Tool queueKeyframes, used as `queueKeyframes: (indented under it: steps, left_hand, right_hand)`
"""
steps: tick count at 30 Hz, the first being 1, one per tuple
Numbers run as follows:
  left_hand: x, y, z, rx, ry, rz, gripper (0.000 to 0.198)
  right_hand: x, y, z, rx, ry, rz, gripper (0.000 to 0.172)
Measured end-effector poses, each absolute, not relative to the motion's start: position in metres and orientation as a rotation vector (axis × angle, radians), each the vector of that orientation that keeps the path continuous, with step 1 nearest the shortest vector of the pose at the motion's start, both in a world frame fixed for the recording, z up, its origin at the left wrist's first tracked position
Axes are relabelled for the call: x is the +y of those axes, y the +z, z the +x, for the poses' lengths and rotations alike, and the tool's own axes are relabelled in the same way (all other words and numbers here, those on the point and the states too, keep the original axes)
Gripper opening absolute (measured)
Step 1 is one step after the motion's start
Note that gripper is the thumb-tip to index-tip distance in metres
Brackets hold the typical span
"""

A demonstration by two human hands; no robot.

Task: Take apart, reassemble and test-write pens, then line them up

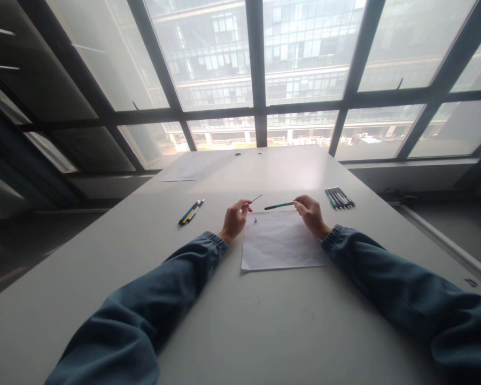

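Note:
Between the fingertips of my left hand (235,218) is a thin dark pen refill (257,198), pointing up and to the right. My right hand (309,214) pinches one end of a black and green pen (279,206), which lies nearly level and points left. The refill and the pen are apart from each other. Both hands are over the far part of a white sheet of paper (282,246). A small grey piece (255,220) sits on the paper beside my left hand, too small to make out.
On the white table (224,310), a few pens in blue, yellow and black (191,212) lie to the left. Several black and green pens (340,197) lie in a row to the right. Further back are more paper (180,172) and a dark round spot (238,154). Windows stand behind.

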State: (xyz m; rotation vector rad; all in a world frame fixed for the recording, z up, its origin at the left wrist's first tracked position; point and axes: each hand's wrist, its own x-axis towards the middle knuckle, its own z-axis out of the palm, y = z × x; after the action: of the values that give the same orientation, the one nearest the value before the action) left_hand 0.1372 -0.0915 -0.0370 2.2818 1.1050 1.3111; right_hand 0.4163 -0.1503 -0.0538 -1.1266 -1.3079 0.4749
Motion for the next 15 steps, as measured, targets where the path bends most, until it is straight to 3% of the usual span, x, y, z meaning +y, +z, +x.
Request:
queueKeyframes:
  steps: [9,15]
  left_hand:
    - [-0.095,-0.032,0.139,1.101,1.286,2.352,0.017]
    - [-0.096,-0.031,0.14,1.08,1.277,2.371,0.014]
  right_hand:
    - [-0.161,-0.044,0.409,-1.386,0.592,-1.098,0.014]
    - [-0.164,-0.045,0.407,-1.534,0.564,-1.114,0.016]
